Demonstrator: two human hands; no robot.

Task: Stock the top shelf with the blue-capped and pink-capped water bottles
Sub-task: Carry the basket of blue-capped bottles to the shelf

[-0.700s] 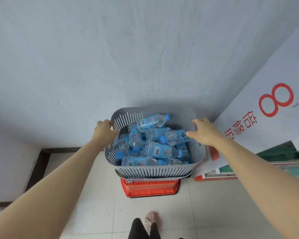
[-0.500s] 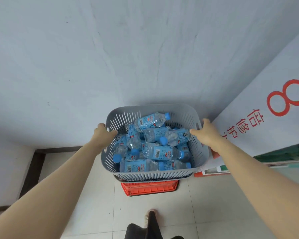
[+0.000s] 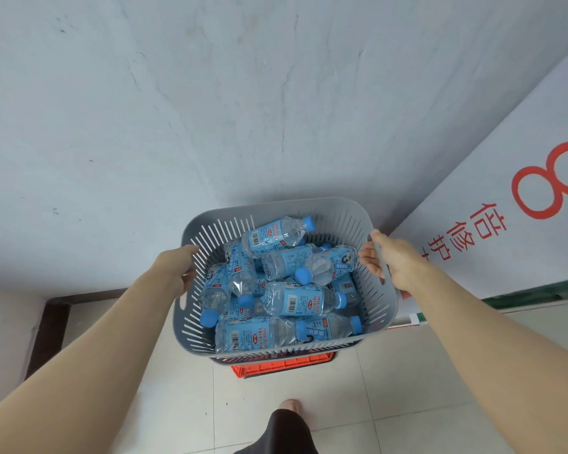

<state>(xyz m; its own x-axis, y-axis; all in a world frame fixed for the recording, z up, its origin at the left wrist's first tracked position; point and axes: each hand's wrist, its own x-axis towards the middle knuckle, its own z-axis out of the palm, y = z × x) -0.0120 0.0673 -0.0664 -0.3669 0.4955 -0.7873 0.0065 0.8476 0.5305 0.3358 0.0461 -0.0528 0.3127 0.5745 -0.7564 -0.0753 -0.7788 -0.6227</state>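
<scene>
We see the blue-capped water bottles [image 3: 289, 290] piled loose in a grey slatted basket [image 3: 379, 309], lying on their sides at mixed angles, caps pointing different ways. One bottle [image 3: 277, 234] sits on top of the heap near the far wall of the basket, cap to the right. Another bottle [image 3: 300, 299] lies across the middle, cap right. Labels are light blue with barcodes; print too small to read. We spot only blue caps in this pile.

The left hand [image 3: 174, 268] is closed on the basket's left rim, fingers wrapped over the edge by the slats. The right hand [image 3: 392, 260] is closed on the right rim, thumb [image 3: 369, 265] inside the basket, the rest of the hand on the outside. Both bare forearms reach in from the bottom corners.

Below the basket, a red crate [image 3: 282, 365] shows at its near edge; we cannot tell if the basket touches it. Pale floor tiles [image 3: 184, 404] lie underneath, and a dark trouser leg with a foot [image 3: 289, 406] shows at the bottom centre. Behind is a grey-white wall [image 3: 243, 93]. To the right leans a white board [image 3: 505, 198] with red characters and a large red 8.
</scene>
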